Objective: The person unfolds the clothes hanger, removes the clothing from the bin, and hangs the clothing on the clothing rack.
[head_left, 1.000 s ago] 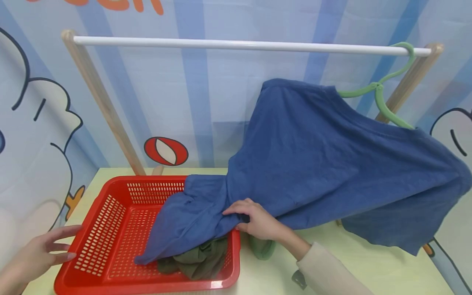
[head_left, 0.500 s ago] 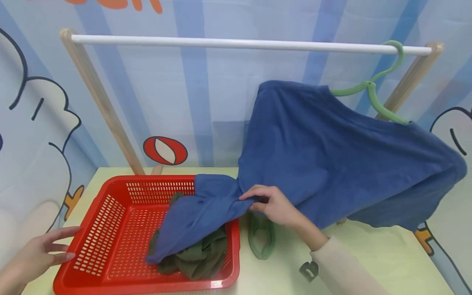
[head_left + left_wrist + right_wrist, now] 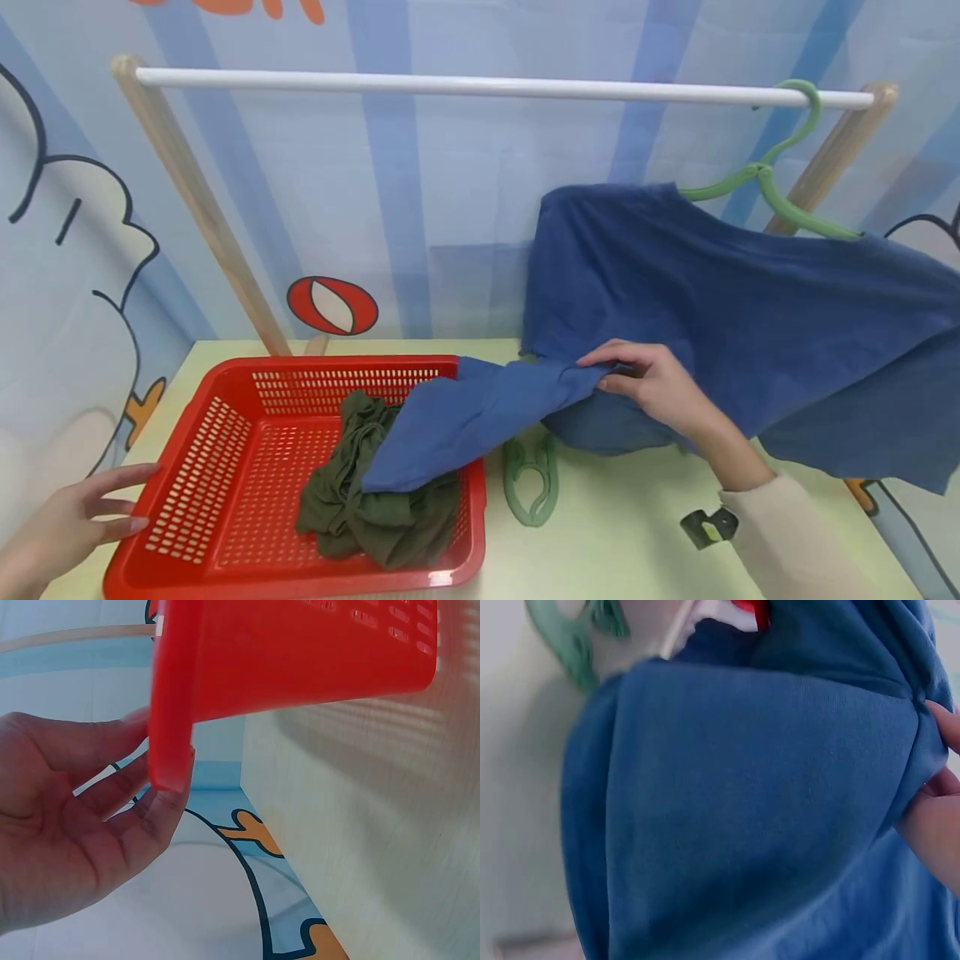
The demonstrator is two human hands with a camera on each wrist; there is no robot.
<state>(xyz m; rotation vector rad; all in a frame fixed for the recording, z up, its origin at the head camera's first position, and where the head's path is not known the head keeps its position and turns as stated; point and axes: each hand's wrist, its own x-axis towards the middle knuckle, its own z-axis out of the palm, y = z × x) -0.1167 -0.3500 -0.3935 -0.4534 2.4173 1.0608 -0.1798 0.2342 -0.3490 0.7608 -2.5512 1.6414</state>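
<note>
A blue T-shirt (image 3: 750,317) hangs on a green hanger (image 3: 802,218), its lower part drawn sideways across the red basket (image 3: 187,483). My right hand (image 3: 660,392) pinches a gathered fold of that shirt to the right of the basket. In the right wrist view, the blue cloth (image 3: 750,795) fills most of the picture, with the fingers at its right edge. At the basket's left rim, my left hand (image 3: 82,521) holds the edge between thumb and fingers; the left wrist view shows fingertips against the rim (image 3: 171,697). Dark green cloth (image 3: 352,500) lies in the basket, partly under the shirt's end.
A white rod (image 3: 465,85) on wooden posts (image 3: 202,208) spans the back and bears the hanger. Another green hanger (image 3: 531,492) lies on the table (image 3: 600,542) beside the basket. A small dark piece (image 3: 708,529) shows by the right sleeve.
My right hand has moved right and upward, pulling the blue T-shirt partly out of the basket and uncovering more dark green cloth and the lying hanger. The left hand stays at the rim.
</note>
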